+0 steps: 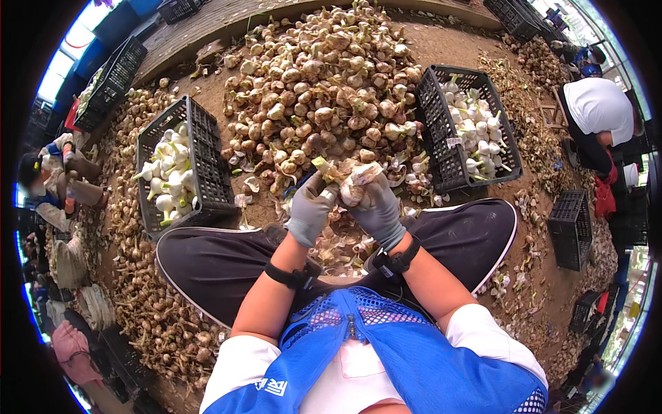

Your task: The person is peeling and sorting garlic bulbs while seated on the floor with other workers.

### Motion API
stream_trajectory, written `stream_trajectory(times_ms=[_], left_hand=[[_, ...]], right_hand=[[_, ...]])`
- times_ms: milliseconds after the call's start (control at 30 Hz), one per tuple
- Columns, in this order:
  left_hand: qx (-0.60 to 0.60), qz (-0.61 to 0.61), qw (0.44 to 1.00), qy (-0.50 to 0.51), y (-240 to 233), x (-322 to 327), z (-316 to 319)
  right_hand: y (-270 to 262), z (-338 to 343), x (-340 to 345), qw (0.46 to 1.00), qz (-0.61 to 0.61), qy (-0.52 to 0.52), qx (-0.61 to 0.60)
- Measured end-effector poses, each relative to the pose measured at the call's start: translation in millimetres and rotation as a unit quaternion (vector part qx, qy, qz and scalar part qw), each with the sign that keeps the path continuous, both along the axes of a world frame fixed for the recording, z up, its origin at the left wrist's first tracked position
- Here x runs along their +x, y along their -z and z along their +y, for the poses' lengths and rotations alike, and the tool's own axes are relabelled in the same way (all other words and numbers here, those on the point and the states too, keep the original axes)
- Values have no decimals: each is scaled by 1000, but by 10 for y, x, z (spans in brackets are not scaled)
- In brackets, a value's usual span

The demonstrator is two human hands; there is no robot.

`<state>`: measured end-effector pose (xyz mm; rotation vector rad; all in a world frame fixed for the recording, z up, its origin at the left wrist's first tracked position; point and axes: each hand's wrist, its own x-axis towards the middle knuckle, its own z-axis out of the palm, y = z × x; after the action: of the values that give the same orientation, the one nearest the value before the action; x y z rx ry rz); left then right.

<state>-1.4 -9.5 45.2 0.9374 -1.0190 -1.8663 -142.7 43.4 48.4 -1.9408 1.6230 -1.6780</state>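
Note:
Both my hands wear grey gloves and meet around one garlic bulb (353,190) with loose, papery skin. My left hand (312,203) grips it by the stem side, where a cut greenish stem end sticks out. My right hand (376,206) is closed around the bulb itself, partly hiding it. Beyond them rises a large heap of unpeeled garlic bulbs (320,98). Peeled white bulbs lie in a black plastic crate (212,165) on the left and in another black crate (432,129) on the right. Shed garlic skins (336,248) cover the ground between my legs.
More garlic bulbs (155,310) spread along the left. A person (57,181) sits at the far left; another in a white shirt (597,111) bends over at the right. An upright black crate (569,230) stands at the right, and a wooden board edge (207,36) runs behind the heap.

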Motion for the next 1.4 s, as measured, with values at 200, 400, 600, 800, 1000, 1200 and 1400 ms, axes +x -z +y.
stream_trajectory(times_ms=[200,400,600,800,1000,1200,1400], left_hand=[[-86,-86,990,-75,25,-34,90],[-119,-103,986,-47,65,33,57],[-110,-55,992,-3,121,8,97],[-146,-186,957,166,-20,101,-10],[-185,-141,972,31,210,215,-231],[-135,-608,782,6,454,426,-622],[-250,-185,934,177,296,247,-115]], right_hand=[[89,33,70,997,-62,-23,45],[61,34,-14,809,-501,-215,221],[33,-8,-283,582,-640,-284,413],[159,20,-234,698,-455,-288,472],[18,118,-193,643,-345,-390,561],[-60,200,50,577,-370,-508,522],[149,53,-100,720,-524,-292,347]])
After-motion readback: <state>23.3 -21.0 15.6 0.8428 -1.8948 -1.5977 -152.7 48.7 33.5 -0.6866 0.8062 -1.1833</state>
